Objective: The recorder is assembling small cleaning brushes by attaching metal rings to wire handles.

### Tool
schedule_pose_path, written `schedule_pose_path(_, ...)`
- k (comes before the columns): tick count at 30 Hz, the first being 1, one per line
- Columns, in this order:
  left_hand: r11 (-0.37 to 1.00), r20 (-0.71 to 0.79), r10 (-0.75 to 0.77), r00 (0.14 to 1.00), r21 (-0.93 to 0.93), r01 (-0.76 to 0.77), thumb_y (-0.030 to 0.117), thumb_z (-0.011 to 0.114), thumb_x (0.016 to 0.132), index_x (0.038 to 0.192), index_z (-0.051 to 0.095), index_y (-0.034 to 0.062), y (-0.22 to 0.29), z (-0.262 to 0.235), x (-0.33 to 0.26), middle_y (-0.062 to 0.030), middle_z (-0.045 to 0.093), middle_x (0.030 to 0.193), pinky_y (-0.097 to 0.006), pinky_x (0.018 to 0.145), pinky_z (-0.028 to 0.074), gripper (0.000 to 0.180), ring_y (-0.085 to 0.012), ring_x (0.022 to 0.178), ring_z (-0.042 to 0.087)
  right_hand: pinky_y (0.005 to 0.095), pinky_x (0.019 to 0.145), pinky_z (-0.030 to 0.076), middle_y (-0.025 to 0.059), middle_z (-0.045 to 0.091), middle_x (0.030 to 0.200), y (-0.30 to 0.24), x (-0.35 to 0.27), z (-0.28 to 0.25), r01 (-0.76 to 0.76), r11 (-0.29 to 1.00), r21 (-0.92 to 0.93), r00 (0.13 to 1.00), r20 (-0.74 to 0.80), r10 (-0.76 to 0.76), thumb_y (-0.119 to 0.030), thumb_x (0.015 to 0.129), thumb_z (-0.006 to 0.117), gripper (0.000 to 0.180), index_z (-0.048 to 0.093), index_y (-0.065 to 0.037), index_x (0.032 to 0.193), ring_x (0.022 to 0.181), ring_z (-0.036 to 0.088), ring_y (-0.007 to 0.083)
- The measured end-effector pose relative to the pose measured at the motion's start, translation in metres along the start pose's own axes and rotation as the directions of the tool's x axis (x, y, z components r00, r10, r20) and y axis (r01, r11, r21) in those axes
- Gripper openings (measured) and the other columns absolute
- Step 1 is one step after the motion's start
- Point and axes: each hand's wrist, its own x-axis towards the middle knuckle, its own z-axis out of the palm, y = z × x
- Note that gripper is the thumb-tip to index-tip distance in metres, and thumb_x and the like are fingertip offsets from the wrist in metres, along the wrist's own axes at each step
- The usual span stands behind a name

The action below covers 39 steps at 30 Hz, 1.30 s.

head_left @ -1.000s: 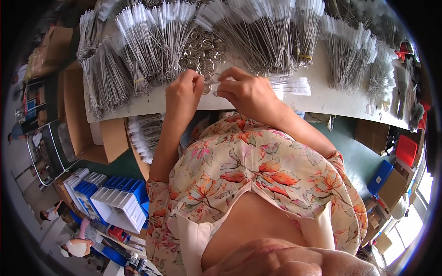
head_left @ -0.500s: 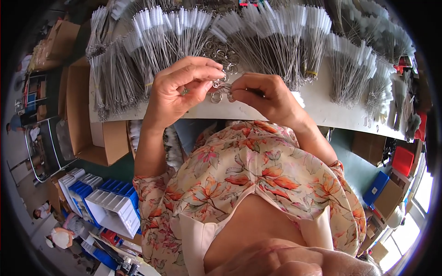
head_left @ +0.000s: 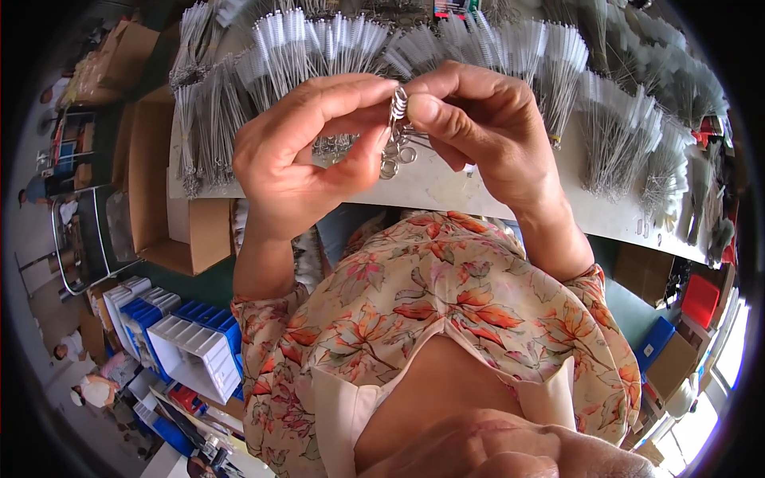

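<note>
Both hands are raised close to the eyes, above the worktop (head_left: 446, 187): left hand (head_left: 299, 159) and right hand (head_left: 486, 127) pinch a bunch of small metal rings (head_left: 396, 131) between thumbs and forefingers. Brush bundles (head_left: 335, 48) lie fanned behind, within reach.

Two hands (head_left: 307, 155); brush bundles beyond counting (head_left: 335, 44)

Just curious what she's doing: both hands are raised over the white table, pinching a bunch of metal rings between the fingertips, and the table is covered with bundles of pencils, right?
Nearly. The head view shows bundles of thin wire brushes on the white table, not pencils. Both the left hand and right hand do pinch the metal rings.
</note>
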Motion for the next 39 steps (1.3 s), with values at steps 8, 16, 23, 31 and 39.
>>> schedule_pose_path(8, 0.990, 0.042, 0.005, 0.999, 0.137, -0.011, -0.011, 0.063, 0.068, 0.093, 0.064, -0.0024, 0.008, -0.012, 0.011, -0.0101, 0.065, 0.091, -0.022, 0.065, 0.055, 0.026, -0.0128, 0.075, 0.064, 0.0167, 0.052, 0.039, -0.0014, 0.060, 0.070, -0.005, 0.009, -0.007, 0.072, 0.984, -0.165, 0.994, 0.087, -0.059, -0.013, 0.082, 0.066, 0.015, 0.063, 0.000, 0.087, 0.062, 0.049, 0.0010)
schedule_pose_path(16, 0.984, 0.262, -0.153, 0.953, 0.129, 0.122, -0.005, 0.062, 0.076, 0.094, 0.062, -0.0060, 0.022, -0.017, 0.025, -0.0087, 0.061, 0.092, -0.018, 0.062, 0.046, 0.018, -0.0085, 0.073, 0.056, 0.0168, 0.052, 0.041, -0.0019, 0.059, 0.071, -0.002, 0.005, -0.009, 0.085, 0.972, -0.218, 0.993, 0.103, -0.064, -0.009, 0.082, 0.064, 0.012, 0.062, 0.000, 0.089, 0.062, 0.051, 0.0015)
schedule_pose_path(23, 0.772, 0.271, -0.498, 0.824, -0.295, 0.563, 0.012, 0.057, 0.087, 0.093, 0.058, -0.0006, 0.011, -0.022, 0.021, -0.0025, 0.056, 0.083, -0.018, 0.049, 0.039, 0.013, -0.0036, 0.060, 0.045, 0.0168, 0.046, 0.037, -0.0028, 0.056, 0.066, 0.003, 0.005, -0.013, -0.019, 0.998, 0.063, 0.988, 0.152, 0.010, -0.014, 0.083, 0.064, 0.015, 0.062, -0.001, 0.090, 0.053, 0.046, 0.0025)
schedule_pose_path(31, 0.881, 0.203, -0.467, 0.861, 0.190, 0.433, 0.013, 0.051, 0.091, 0.093, 0.056, -0.0007, 0.033, -0.022, 0.014, -0.0021, 0.054, 0.075, -0.017, 0.044, 0.038, 0.015, -0.0021, 0.051, 0.041, 0.0175, 0.046, 0.038, -0.0021, 0.056, 0.066, 0.005, 0.018, -0.008, -0.015, 1.000, 0.027, 0.984, 0.176, 0.010, -0.012, 0.083, 0.064, 0.013, 0.062, -0.001, 0.089, 0.053, 0.047, 0.0029)
schedule_pose_path(39, 0.771, 0.212, -0.628, 0.749, 0.036, 0.636, 0.015, 0.048, 0.092, 0.102, 0.056, 0.0002, 0.052, -0.055, -0.005, -0.0050, 0.057, 0.077, -0.017, 0.049, 0.043, 0.020, -0.0054, 0.056, 0.050, 0.0172, 0.045, 0.037, -0.0014, 0.057, 0.066, 0.013, 0.023, 0.022, -0.024, 1.000, -0.012, 0.954, 0.300, 0.026, -0.010, 0.082, 0.064, 0.012, 0.063, 0.000, 0.089, 0.053, 0.049, 0.0035)
